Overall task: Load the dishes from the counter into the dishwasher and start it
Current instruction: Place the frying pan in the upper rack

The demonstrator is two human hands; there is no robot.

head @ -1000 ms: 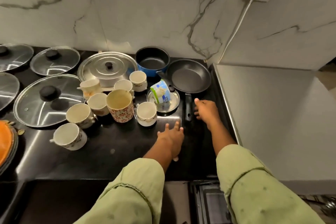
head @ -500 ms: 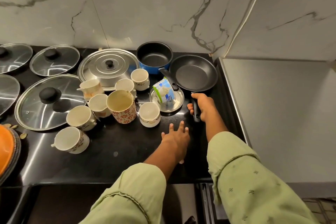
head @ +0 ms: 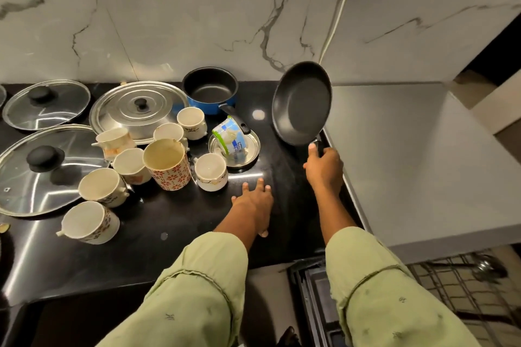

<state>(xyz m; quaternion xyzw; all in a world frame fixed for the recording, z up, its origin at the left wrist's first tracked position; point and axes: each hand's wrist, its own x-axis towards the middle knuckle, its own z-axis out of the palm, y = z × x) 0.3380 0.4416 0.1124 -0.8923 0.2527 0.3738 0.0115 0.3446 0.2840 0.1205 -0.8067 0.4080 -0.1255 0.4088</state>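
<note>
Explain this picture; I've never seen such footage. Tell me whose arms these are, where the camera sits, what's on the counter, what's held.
No machine: a person's two arms, filmed looking down from a wide-angle camera on their head. The right hand grips a black frying pan by its handle, tilted above the black counter; the left hand rests flat on it. Also there: white cups, a flowered mug, lids, a blue saucepan, and a plastic tub on a small steel plate.

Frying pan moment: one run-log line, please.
phase: pickup | right hand: grips frying pan handle, pan tilted above counter | left hand: flat on counter | cups: on counter
</note>
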